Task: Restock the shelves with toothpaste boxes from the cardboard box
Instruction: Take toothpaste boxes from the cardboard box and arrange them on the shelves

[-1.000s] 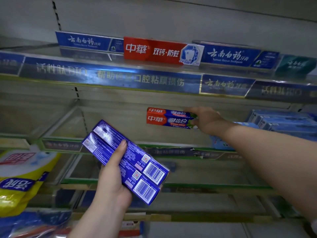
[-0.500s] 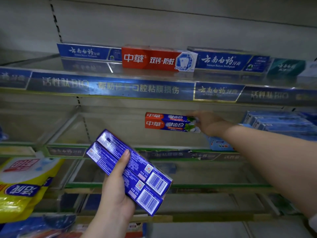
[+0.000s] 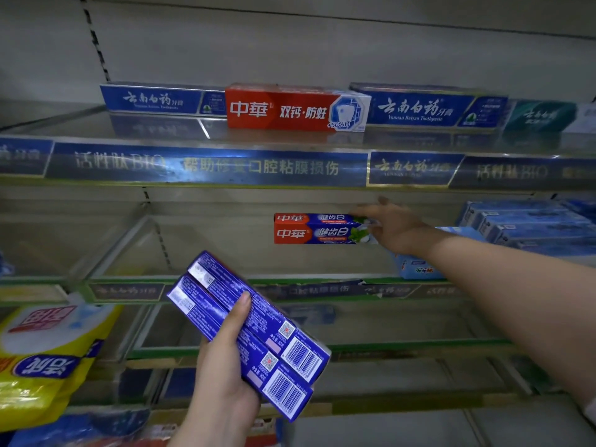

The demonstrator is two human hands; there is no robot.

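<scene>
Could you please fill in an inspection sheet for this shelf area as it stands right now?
Surface: middle shelf, green-trimmed front rail.
Job's things: two red-and-blue boxes stacked on it; two purple boxes in hand; cardboard box not in view.
Clutter: yellow bag at lower left.
Hands: left hand grips the purple boxes; right hand, blurred, fingers spread at the stacked boxes' right end.
Cables: nothing seen.
Surroundings: top-shelf row of blue, red and green boxes; pale blue boxes stacked at right.
</scene>
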